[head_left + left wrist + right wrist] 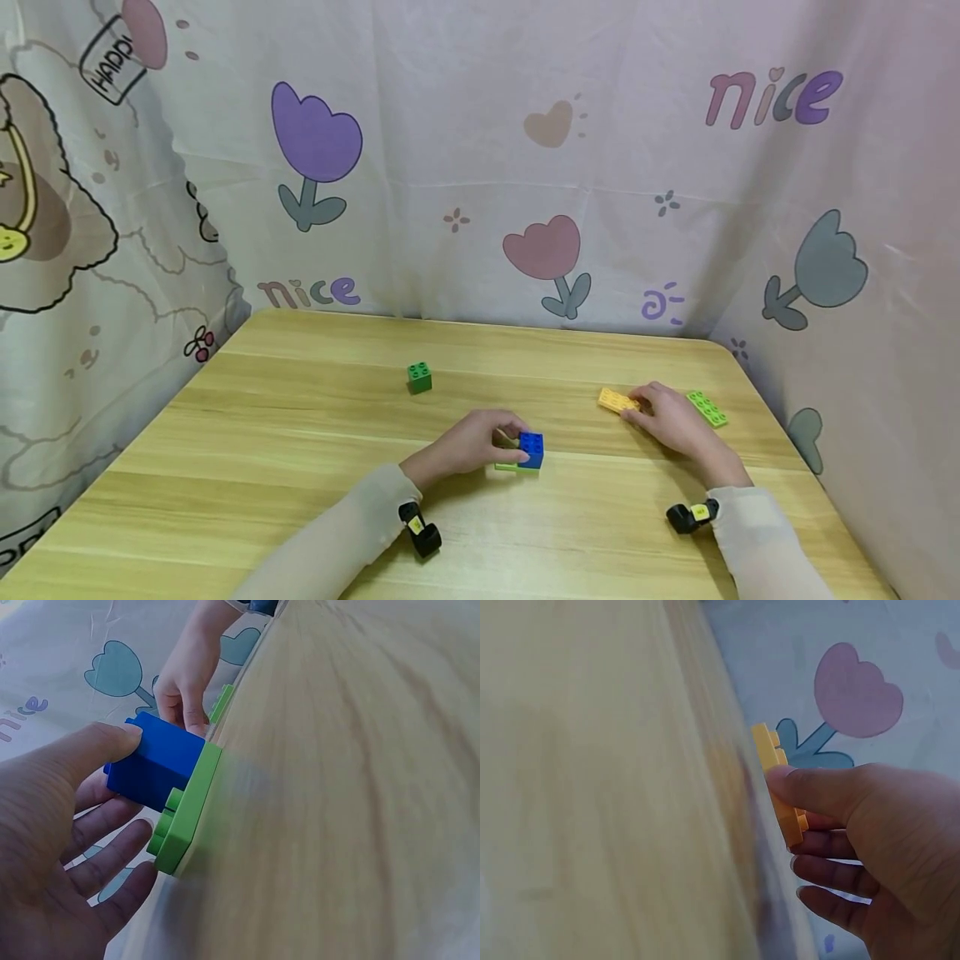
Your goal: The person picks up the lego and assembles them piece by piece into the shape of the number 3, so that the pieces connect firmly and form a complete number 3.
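Observation:
Near the middle of the table, my left hand [474, 443] holds a blue toy brick [532, 451] between thumb and fingers. That brick sits on one end of a light green flat brick [189, 810], whose other studs show in the left wrist view. The remaining left fingers spread out beside the green piece. Farther right, my right hand [670, 421] pinches a yellow flat brick [613, 400] at one end. In the right wrist view the thumb presses on the yellow brick [775, 780], with the other fingers behind it.
Another light green flat brick [707, 409] lies just right of my right hand. A dark green square brick [420, 378] stands toward the back left of the wooden table [300, 417]. Behind the table hangs a patterned curtain [450, 150].

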The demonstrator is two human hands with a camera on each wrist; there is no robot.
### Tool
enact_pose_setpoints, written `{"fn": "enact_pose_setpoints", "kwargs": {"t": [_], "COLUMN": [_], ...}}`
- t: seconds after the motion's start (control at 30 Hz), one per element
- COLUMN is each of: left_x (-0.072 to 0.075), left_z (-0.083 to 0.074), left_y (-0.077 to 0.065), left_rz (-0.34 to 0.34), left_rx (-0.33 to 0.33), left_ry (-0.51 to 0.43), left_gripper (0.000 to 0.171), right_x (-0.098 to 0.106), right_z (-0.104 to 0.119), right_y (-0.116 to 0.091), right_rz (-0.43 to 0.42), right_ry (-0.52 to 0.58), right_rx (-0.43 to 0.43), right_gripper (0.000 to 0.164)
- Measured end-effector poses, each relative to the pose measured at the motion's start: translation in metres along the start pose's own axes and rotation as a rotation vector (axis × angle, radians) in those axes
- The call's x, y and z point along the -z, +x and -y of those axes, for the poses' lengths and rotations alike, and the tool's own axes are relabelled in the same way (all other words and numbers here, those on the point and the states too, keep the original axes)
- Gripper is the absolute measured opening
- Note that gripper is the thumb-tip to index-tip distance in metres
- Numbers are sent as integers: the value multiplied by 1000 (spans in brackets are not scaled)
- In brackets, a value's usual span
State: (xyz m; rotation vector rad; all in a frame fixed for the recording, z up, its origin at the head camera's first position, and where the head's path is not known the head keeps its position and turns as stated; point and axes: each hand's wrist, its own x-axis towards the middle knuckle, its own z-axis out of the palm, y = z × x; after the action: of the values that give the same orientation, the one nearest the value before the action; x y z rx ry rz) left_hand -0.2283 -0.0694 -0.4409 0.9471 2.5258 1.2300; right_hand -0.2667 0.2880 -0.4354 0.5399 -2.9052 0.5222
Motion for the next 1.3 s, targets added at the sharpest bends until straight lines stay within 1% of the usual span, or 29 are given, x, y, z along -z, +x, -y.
{"fn": "enact_pose_setpoints", "kwargs": {"t": [0.13,0.3,0.5,0.6,0.73,0.97,1.3], "left_x": [0,1,1,1,1,1,0], "left_z": [0,-3,-3,-4,-4,-4,-4], "left_y": [0,-1,-1,-1,-1,-1,0], "left_rz": [7,8,9,8,8,10,2], "left_rx": [-4,9,10,9,2,4,4], "left_ry": [8,0,0,-2,-3,1,1], "left_gripper": [30,29,28,27,28,29,28], "right_x": [4,9,14,17,20,23,20], "right_z": [6,16,28,33,41,58,80], "right_y": [0,0,0,0,0,1,-1], "right_rz": [-4,-17,-18,-19,-24,-37,-62], "right_ry": [28,54,92,106,118,153,231], "right_rx": [8,7,-6,1,22,83,148], "right_gripper": [42,43,37,36,37,36,36]}}
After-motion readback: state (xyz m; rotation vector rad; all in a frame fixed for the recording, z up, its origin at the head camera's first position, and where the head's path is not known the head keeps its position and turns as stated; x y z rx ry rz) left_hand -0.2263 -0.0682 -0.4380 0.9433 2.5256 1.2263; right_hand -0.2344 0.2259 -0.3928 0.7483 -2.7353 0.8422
